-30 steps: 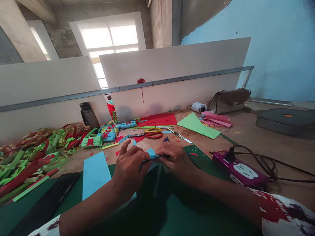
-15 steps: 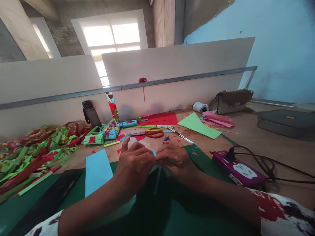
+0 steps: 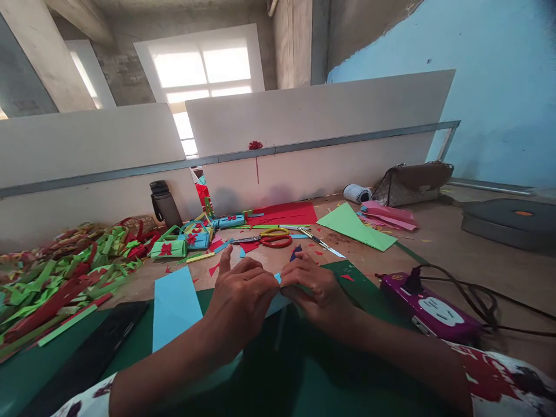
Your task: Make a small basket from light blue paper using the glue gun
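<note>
A small piece of light blue paper (image 3: 276,303) shows between and below my two hands, over the green cutting mat (image 3: 347,370). My left hand (image 3: 244,295) pinches its left side, with the index finger raised. From the right, my right hand (image 3: 313,289) pinches the same piece; the fingers of both hands nearly touch and cover most of it. A larger light blue sheet (image 3: 174,307) lies flat on the mat beside my left forearm. Just beyond the hands are scissors (image 3: 275,238) with red and yellow handles and a box cutter (image 3: 322,242).
Paper strips (image 3: 56,289) are heaped at the left near a black phone (image 3: 95,347) and bottle (image 3: 165,202). Small paper bags (image 3: 196,238) stand behind. A green sheet (image 3: 357,229), purple power strip (image 3: 430,307), handbag (image 3: 417,182) and dark case (image 3: 508,223) are at right.
The whole view has shifted slightly, so things sit a little lower and further right. More of the light blue piece shows below the fingers; both hands still pinch it.
</note>
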`<state>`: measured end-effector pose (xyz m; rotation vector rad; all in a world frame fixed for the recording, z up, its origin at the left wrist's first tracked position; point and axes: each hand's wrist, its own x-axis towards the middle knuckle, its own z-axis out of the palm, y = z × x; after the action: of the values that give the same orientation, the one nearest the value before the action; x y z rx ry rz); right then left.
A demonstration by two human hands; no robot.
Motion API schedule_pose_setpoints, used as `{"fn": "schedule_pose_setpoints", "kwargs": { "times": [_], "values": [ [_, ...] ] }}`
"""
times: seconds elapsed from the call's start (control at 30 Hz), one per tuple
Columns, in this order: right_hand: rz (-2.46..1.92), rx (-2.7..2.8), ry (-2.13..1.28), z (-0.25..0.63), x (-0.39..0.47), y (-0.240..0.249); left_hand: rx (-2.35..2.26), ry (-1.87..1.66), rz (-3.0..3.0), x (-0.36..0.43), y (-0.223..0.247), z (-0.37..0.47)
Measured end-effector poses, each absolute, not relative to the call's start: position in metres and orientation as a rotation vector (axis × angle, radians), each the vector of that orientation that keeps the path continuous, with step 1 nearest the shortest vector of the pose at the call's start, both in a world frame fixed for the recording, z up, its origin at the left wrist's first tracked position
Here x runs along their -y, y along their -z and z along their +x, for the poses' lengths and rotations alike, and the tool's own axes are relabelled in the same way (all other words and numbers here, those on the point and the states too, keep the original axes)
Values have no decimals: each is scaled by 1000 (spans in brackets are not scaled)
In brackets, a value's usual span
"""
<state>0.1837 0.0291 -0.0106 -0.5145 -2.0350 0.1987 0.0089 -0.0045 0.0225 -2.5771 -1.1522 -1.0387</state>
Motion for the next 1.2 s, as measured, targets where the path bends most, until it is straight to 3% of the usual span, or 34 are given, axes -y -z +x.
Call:
{"fn": "schedule_pose_setpoints", "kwargs": {
  "times": [0.37,0.63,1.0,1.2],
  "values": [
    [-502,2077,-274,189,-29,11,1081,1000,-2559,4,-23,8],
    [-584,2117,-78,185,-27,14,1024,999,-2500,3,-18,9],
    [-665,2005,-162,183,-26,14,1003,1061,-2462,2,-15,10],
    [-552,2138,-38,185,-29,10,1020,1048,-2488,1,-14,10]
  ]
}}
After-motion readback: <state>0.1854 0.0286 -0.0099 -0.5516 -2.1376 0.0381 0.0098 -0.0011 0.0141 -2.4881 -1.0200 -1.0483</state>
